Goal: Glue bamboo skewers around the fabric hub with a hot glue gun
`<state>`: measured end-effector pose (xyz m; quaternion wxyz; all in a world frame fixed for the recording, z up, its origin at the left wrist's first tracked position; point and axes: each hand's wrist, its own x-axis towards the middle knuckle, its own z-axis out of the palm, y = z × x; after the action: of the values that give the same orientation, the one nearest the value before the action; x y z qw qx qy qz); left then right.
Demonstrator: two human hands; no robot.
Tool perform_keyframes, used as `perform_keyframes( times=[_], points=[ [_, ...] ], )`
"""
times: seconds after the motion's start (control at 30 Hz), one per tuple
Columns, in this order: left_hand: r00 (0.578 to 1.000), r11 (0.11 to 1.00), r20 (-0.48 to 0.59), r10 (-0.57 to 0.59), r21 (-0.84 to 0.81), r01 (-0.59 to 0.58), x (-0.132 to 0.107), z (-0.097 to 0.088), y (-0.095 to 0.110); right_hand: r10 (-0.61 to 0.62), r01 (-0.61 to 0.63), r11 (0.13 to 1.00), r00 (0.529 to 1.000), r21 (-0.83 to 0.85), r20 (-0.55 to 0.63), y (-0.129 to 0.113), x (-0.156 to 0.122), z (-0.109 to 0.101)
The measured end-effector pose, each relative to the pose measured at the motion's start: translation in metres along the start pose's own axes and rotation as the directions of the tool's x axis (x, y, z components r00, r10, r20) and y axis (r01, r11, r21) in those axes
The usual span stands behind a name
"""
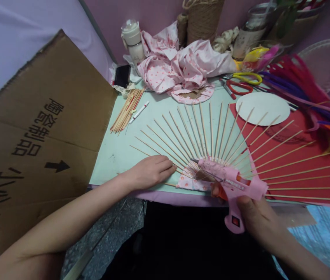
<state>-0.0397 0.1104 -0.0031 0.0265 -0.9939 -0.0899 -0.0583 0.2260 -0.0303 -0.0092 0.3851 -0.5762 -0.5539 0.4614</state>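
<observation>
Thin bamboo sticks (211, 136) lie spread like a fan on the pale green table (115, 151), meeting at a small patch of pink fabric (189, 182) near the front edge. My left hand (149, 171) rests on the leftmost sticks, fingers curled down and pressing them flat. My right hand (255, 212) grips a pink glue gun (234, 186), its nozzle pointing left at the hub where the sticks meet.
A large cardboard sheet (39, 136) leans at the left. A bundle of loose sticks (126, 111) and a pen lie at the back left. Pink cloth (179, 64), scissors (242, 81), a white paper disc (262, 108), red paper (299, 155) and coloured feathers fill the back and right.
</observation>
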Motion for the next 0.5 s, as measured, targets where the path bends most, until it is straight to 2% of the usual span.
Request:
perform_keyframes(
  times=[0.17, 0.3, 0.4, 0.47, 0.5],
  points=[
    [0.994, 0.998, -0.084, -0.067, 0.008, 0.067, -0.007, -0.009, 0.004, -0.003, 0.003, 1.0, 1.0, -0.004, 0.004, -0.001, 0.001, -0.001],
    [0.986, 0.996, -0.143, -0.085, -0.04, 0.08, -0.009, -0.014, 0.013, -0.001, -0.001, 0.999, 0.999, -0.051, -0.041, 0.001, -0.002, -0.001],
    [0.971, 0.993, -0.211, -0.114, -0.066, 0.102, -0.015, -0.016, 0.008, 0.003, -0.008, 0.996, 0.999, -0.092, -0.049, 0.005, -0.006, -0.002],
    [0.942, 0.973, -0.244, -0.232, -0.048, 0.227, -0.026, -0.019, -0.01, 0.023, -0.029, 0.993, 0.998, -0.116, -0.059, 0.006, -0.007, -0.002],
    [0.907, 0.938, -0.246, -0.342, -0.031, 0.346, -0.033, -0.022, -0.024, 0.038, -0.046, 0.992, 0.997, -0.118, -0.073, 0.007, -0.007, -0.002]
  ],
)
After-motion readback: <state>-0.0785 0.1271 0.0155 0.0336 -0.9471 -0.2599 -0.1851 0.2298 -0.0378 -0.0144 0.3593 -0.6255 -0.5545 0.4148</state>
